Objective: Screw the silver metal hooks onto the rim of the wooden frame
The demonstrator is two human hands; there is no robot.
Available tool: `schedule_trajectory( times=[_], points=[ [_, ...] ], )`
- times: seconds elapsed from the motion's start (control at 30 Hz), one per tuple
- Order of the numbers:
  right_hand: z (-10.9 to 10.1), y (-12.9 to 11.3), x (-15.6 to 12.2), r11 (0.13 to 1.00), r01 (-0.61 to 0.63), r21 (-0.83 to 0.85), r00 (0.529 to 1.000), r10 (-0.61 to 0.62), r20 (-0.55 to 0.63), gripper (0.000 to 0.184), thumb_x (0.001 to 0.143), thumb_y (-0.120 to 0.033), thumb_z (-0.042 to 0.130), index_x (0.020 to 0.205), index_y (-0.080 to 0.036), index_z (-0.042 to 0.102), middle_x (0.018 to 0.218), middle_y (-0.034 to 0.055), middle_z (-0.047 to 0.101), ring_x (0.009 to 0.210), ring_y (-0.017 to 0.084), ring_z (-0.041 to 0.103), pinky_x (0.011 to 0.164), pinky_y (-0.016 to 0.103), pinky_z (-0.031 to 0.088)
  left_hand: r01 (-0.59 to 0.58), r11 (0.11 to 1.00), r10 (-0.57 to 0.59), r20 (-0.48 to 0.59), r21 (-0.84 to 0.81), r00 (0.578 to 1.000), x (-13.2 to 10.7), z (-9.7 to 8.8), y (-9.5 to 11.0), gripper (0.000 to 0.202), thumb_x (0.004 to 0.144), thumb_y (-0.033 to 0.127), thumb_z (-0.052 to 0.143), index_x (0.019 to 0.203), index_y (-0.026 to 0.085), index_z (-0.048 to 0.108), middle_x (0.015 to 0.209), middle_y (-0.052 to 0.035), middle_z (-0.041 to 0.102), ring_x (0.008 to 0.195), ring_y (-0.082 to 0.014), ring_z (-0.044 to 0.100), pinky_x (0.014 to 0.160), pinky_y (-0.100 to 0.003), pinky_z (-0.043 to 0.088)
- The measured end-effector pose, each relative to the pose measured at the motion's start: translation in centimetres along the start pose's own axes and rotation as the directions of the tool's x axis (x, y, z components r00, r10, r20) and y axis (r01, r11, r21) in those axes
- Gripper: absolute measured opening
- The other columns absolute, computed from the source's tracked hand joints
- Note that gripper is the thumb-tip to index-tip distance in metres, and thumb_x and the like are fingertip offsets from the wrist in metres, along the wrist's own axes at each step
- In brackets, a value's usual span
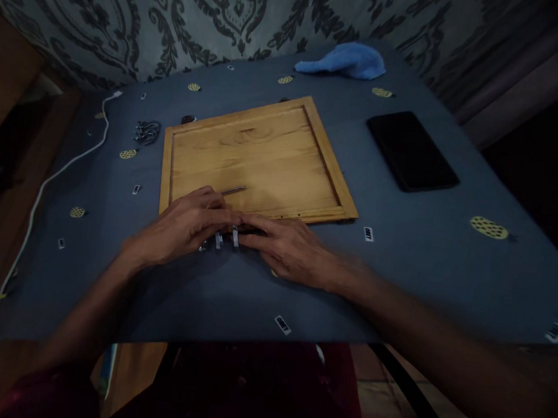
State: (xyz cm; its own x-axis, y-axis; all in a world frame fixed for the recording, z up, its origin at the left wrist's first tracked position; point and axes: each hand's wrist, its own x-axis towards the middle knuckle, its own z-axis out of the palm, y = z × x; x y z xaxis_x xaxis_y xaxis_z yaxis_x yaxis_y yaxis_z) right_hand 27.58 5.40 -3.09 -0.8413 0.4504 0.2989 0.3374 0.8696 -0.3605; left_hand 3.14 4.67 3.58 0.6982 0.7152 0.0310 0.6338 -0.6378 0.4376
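Note:
A wooden panel [248, 161] with a raised frame lies on the blue cloth, and both hands are at its near edge. My left hand [185, 224] is closed, its fingers curled at the panel's front left. A thin metal rod [235, 191] sticks out beyond its fingers over the wood; whether the hand grips it is hidden. My right hand [290, 245] meets the left, thumb and fingers closed around small shiny metal pieces [236, 236] below the panel's edge. Fingers cover most of these pieces, so their exact kind is unclear.
Several metal pieces lie in a small pile [147, 132] left of the panel. A black tablet-like slab [411, 152] is on the right, a blue cloth [346, 61] at the back. Along the left side runs a white cable [41, 190]. A patterned curtain [236, 12] hangs behind the table.

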Motion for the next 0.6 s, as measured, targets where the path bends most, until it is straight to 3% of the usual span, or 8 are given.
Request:
schedule_trajectory(
  times=[0.43, 0.6],
  points=[
    [0.27, -0.2, 0.08, 0.997, -0.007, -0.073, 1.0, 0.005, -0.023, 0.046, 0.092, -0.004, 0.052, 0.133, -0.018, 0.065, 0.14, 0.0124, 0.066, 0.094, 0.021, 0.075, 0.075, 0.034, 0.061, -0.01, 1.0, 0.01, -0.002, -0.021, 1.0, -0.13, -0.27, -0.04, 0.027, 0.104, 0.022, 0.049, 0.111, 0.02, 0.075, 0.099, -0.0078, 0.069, 0.096, -0.0202, 0.06, 0.079, -0.031, 0.047],
    [-0.01, -0.47, 0.15, 0.995, -0.004, -0.097, 1.0, 0.007, 0.03, 0.045, 0.09, -0.002, 0.052, 0.131, -0.015, 0.065, 0.141, 0.0153, 0.065, 0.094, 0.024, 0.075, 0.073, 0.037, 0.062, -0.025, 0.999, 0.025, 0.003, -0.021, 1.0, -0.14, -0.23, -0.11, 0.028, 0.104, 0.022, 0.047, 0.11, 0.02, 0.074, 0.1, -0.0086, 0.068, 0.097, -0.0208, 0.06, 0.079, -0.031, 0.047]
  ],
)
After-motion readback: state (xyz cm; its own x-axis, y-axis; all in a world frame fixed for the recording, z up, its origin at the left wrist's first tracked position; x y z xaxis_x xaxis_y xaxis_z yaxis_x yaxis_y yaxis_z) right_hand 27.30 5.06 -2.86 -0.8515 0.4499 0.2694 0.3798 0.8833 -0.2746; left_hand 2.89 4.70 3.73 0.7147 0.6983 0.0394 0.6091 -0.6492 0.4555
